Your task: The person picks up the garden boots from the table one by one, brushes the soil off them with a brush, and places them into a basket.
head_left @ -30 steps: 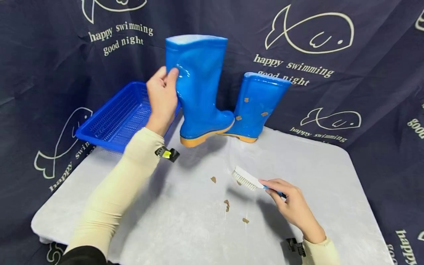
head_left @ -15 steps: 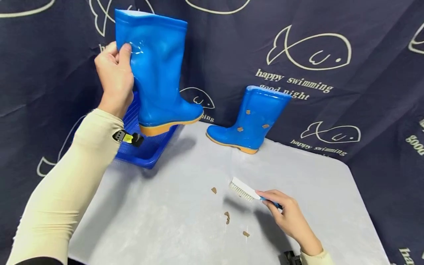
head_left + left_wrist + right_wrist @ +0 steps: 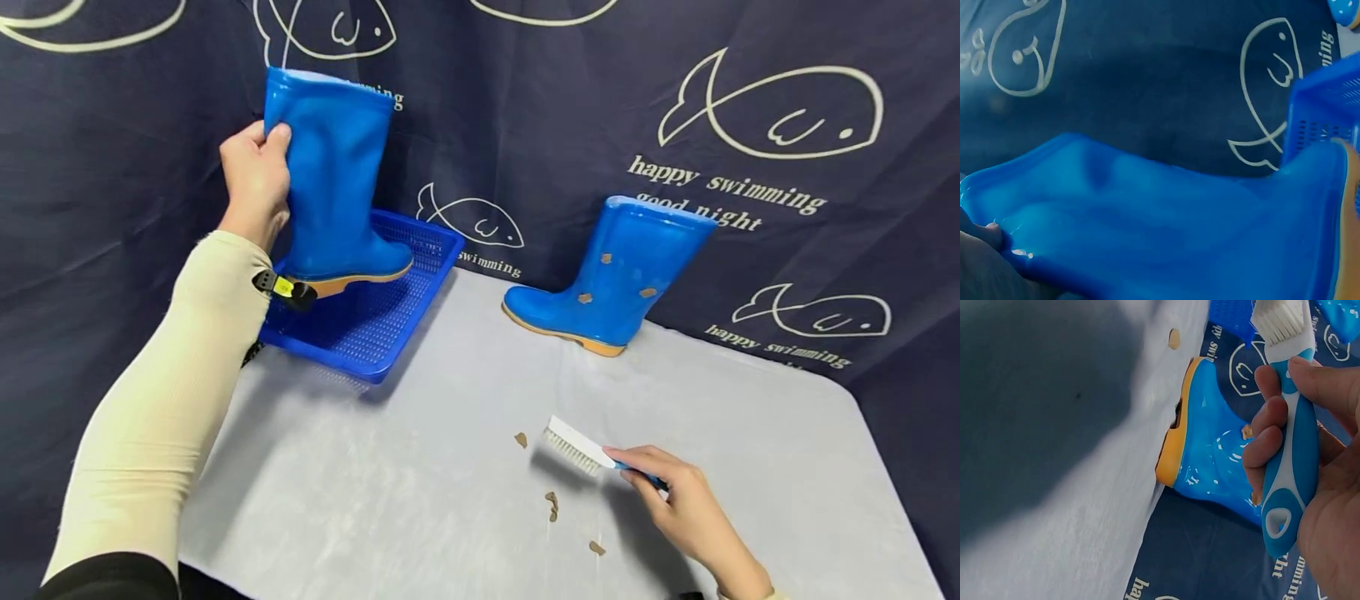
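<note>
My left hand (image 3: 257, 179) grips a blue rain boot (image 3: 333, 175) by the back edge of its shaft, thumb on the near side. The boot is upright, its yellow sole over the blue plastic basket (image 3: 360, 367); whether it touches the basket floor I cannot tell. In the left wrist view the boot's shaft (image 3: 1147, 225) looks free of brown bits. My right hand (image 3: 693, 504) holds a scrub brush (image 3: 577, 446) by its blue and white handle (image 3: 1291, 462), bristles down above the table. A second blue boot (image 3: 618, 271) stands at the back with several brown patches on it.
Brown flakes (image 3: 552, 506) lie scattered on the white-covered table (image 3: 420, 500) left of the brush. A dark curtain (image 3: 555, 108) with fish drawings hangs right behind the table's back edge.
The left hand has carried its boot leftward from beside the second boot, lifted it, then lowered it over the basket. The right hand keeps holding the brush, nearly still above the table.
</note>
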A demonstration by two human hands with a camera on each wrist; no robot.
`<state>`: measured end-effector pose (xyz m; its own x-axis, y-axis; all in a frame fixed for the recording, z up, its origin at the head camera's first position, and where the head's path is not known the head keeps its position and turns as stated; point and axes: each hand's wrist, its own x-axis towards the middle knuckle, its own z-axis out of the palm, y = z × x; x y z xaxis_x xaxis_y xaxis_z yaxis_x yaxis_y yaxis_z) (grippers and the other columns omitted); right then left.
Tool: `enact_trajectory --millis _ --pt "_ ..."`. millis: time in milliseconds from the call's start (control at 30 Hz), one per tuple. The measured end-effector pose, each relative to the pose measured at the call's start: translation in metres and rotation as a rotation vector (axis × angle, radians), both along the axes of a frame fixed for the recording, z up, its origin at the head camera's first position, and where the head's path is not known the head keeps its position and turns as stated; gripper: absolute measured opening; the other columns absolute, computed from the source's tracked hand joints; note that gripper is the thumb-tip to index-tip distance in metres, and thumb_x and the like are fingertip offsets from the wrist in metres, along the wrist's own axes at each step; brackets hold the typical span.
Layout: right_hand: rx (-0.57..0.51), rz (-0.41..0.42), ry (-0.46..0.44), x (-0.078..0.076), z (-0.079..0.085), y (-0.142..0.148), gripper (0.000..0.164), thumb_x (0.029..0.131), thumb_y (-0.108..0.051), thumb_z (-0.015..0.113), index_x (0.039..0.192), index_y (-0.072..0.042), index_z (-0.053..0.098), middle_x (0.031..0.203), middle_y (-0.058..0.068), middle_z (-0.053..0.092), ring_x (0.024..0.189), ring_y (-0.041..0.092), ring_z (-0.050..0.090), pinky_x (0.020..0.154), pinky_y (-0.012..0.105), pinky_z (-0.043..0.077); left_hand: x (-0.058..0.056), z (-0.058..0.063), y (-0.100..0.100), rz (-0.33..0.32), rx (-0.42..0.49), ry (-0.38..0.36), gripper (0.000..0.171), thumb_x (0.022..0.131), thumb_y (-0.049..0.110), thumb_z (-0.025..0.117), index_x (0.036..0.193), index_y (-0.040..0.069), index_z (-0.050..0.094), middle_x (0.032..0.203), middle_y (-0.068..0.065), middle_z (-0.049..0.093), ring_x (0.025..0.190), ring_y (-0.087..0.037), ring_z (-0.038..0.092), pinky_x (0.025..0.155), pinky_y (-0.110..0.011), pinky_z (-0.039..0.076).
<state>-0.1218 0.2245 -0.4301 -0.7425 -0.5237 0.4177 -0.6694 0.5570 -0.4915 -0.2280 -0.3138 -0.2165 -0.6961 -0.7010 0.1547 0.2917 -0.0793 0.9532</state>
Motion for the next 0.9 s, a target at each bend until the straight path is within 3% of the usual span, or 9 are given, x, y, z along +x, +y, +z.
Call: enact_trajectory --millis 167,267,467,600,700,900 --pt "-0.017 0.011 0.000 0.003 -0.008 -0.007 0.055 0.077 0.014 0.076 0.118 -0.023 0.075 0.102 -0.010 0.074 0.090 -0.005 0.064 0.074 0.003 0.044 -0.004 -0.015 -0.012 0.024 0.000 -0.105 0.018 0.102 0.014 0.058 0.086 0.015 0.067 0.074 0.007 0.058 0.073 -0.008 0.054 0.072 -0.022 0.044" --pt "-0.017 0.012 -0.002 0.002 -0.009 -0.009 0.056 0.076 0.015 0.076 0.119 -0.022 0.075 0.102 -0.009 0.074 0.091 -0.005 0.064 0.075 0.003 0.045 -0.007 -0.020 -0.018 0.044 0.010 -0.129 0.019 0.105 0.017 0.052 0.088 0.016 0.061 0.084 0.006 0.052 0.084 -0.008 0.049 0.077 -0.022 0.038" --pt "-0.012 0.008 -0.007 -0.007 -0.007 -0.012 0.057 0.077 0.016 0.074 0.120 -0.022 0.074 0.103 -0.007 0.075 0.089 -0.008 0.061 0.072 0.003 0.045 -0.015 -0.026 -0.025 0.027 0.066 -0.112 0.014 0.107 0.020 0.045 0.099 0.016 0.056 0.097 0.006 0.049 0.094 -0.009 0.047 0.084 -0.020 0.038" --pt "-0.002 0.005 -0.003 -0.009 -0.009 -0.014 0.056 0.077 0.014 0.076 0.120 -0.023 0.074 0.102 -0.007 0.075 0.093 -0.009 0.062 0.074 0.002 0.045 -0.017 -0.037 -0.028 0.014 0.032 -0.124 0.013 0.108 0.023 0.042 0.110 0.017 0.054 0.109 0.006 0.050 0.105 -0.009 0.047 0.093 -0.021 0.038" --pt "0.021 -0.026 0.007 -0.007 -0.010 -0.012 0.056 0.077 0.011 0.078 0.120 -0.025 0.074 0.101 -0.010 0.074 0.092 -0.009 0.062 0.073 0.001 0.044 -0.022 -0.047 -0.027 0.009 -0.002 -0.130 0.013 0.109 0.025 0.042 0.108 0.019 0.054 0.112 0.007 0.049 0.109 -0.009 0.045 0.094 -0.021 0.036" --pt "0.014 -0.022 0.019 -0.009 -0.015 -0.013 0.055 0.077 0.010 0.079 0.119 -0.025 0.074 0.100 -0.011 0.074 0.091 -0.010 0.062 0.073 0.001 0.045 -0.013 -0.069 -0.042 0.039 -0.017 -0.158 0.011 0.108 0.026 0.043 0.101 0.023 0.051 0.104 0.009 0.045 0.105 -0.010 0.043 0.091 -0.022 0.033"
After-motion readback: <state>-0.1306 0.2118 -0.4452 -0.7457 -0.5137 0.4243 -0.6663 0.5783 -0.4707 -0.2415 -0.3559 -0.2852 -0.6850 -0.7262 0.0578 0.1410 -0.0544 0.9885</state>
